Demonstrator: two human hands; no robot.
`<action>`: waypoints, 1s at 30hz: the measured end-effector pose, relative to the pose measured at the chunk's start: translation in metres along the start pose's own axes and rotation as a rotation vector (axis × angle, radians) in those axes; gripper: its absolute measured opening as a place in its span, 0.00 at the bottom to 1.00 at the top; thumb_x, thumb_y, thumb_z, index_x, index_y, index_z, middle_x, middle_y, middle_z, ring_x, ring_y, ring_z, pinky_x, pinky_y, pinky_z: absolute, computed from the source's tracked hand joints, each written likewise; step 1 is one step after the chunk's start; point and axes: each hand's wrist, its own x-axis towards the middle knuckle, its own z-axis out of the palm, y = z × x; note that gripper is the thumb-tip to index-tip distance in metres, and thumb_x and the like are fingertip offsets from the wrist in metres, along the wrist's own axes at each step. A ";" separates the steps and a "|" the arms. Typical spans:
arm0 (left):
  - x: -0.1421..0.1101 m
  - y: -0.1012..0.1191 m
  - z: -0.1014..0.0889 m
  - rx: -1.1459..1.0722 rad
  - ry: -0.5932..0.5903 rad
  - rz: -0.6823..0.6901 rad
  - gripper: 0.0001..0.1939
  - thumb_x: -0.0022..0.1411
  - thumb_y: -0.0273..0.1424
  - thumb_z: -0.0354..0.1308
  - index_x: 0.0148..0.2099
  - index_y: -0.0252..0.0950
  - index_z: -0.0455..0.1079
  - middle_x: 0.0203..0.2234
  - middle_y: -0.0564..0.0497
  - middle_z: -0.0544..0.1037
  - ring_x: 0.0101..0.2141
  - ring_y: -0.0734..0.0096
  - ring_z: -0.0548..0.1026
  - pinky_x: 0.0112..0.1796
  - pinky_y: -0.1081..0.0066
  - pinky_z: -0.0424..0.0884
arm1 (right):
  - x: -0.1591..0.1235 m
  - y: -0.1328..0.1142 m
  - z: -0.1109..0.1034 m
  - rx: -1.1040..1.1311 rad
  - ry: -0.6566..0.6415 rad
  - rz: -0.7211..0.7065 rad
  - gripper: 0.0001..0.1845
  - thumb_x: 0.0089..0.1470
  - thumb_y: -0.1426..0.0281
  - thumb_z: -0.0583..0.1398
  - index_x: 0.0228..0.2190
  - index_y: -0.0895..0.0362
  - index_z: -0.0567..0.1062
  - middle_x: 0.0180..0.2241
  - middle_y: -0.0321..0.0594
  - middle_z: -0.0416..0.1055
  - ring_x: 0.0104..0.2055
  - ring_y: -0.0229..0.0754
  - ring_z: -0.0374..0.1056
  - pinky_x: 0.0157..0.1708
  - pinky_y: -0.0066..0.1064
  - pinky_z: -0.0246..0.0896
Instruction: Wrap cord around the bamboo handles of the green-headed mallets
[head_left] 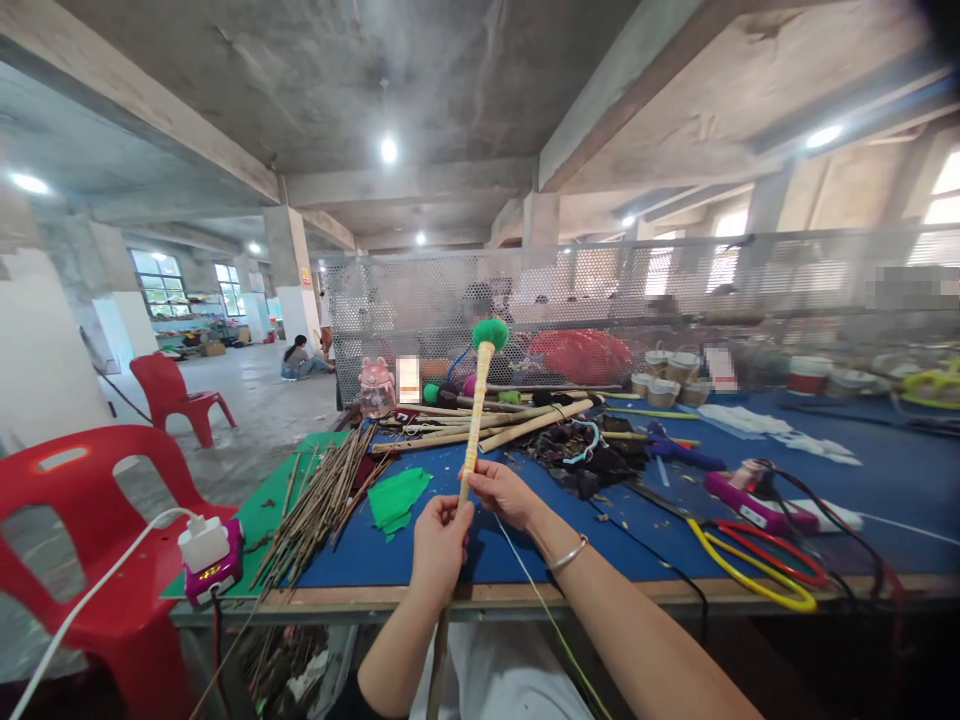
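A long stick [478, 415] stands almost upright in front of me, tilted slightly right, with a green fuzzy ball [490, 335] at its top. Pale yellow wrapping covers its upper shaft. My left hand [441, 545] is closed around the bare shaft just above the table's front edge, and the lower end runs down past it toward my lap. Just above, my right hand [504, 492] pinches the shaft at the bottom of the wrapping. A thin pale strand [544, 600] trails from beneath my right hand; its upper end is hidden by the fingers.
Thin twigs [315, 500] lie left of a green cloth scrap [397, 500] on the blue tabletop [360, 565]. Thicker sticks [536, 425] and black plastic [581, 455] lie beyond. Yellow-handled shears [742, 575] are at right. Red chairs [82, 500] stand left; a mesh screen [420, 290] stands behind.
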 end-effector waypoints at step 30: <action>0.003 0.013 -0.012 0.077 -0.053 -0.079 0.21 0.42 0.42 0.61 0.35 0.33 0.66 0.20 0.54 0.70 0.15 0.82 0.63 0.12 0.82 0.56 | 0.000 0.000 0.000 -0.055 -0.034 0.006 0.15 0.41 0.64 0.64 0.27 0.61 0.66 0.13 0.24 0.49 0.12 0.25 0.37 0.12 0.23 0.27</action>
